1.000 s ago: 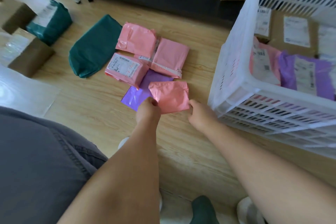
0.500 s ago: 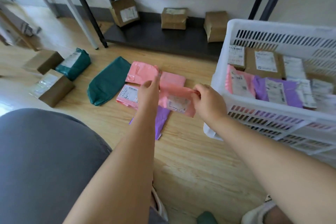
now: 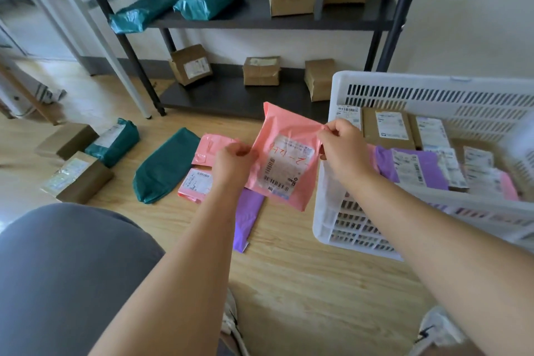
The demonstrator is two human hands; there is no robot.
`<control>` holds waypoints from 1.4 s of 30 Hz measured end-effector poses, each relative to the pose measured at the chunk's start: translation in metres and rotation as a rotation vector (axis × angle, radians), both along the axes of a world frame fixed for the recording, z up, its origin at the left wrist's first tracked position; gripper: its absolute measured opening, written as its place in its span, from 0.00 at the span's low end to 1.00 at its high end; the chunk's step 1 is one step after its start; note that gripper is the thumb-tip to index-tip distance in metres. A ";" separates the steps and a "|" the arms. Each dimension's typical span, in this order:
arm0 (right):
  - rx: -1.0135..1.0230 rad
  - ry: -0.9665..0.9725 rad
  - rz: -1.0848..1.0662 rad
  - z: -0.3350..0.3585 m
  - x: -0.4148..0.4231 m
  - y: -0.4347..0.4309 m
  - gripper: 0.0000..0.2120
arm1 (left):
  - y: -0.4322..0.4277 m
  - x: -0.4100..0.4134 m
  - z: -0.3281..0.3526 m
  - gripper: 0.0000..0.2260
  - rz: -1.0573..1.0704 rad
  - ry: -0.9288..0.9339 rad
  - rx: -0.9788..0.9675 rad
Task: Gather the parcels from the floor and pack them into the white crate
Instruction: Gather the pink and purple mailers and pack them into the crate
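Note:
I hold a pink parcel with a white label up in the air, left of the white crate. My left hand pinches its left edge and my right hand pinches its top right corner. The crate holds several brown, purple and pink labelled parcels. On the floor below lie a purple parcel, two pink parcels and a dark green parcel.
Further left on the wooden floor sit two brown boxes and a green parcel. A dark metal shelf unit at the back carries green parcels and brown boxes. My grey-clad knee fills the lower left.
Both hands have lifted the pink parcel off the floor pile and turned its label side towards me, raising it beside the crate. The view has tilted upward.

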State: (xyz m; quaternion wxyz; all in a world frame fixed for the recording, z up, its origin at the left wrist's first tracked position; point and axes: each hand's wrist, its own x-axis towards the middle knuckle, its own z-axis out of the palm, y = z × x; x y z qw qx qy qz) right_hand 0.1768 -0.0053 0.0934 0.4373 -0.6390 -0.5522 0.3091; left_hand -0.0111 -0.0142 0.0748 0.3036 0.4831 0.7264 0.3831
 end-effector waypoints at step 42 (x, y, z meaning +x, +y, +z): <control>-0.273 -0.001 -0.334 -0.004 0.202 0.110 0.06 | 0.103 0.214 -0.004 0.18 -0.468 0.097 -0.119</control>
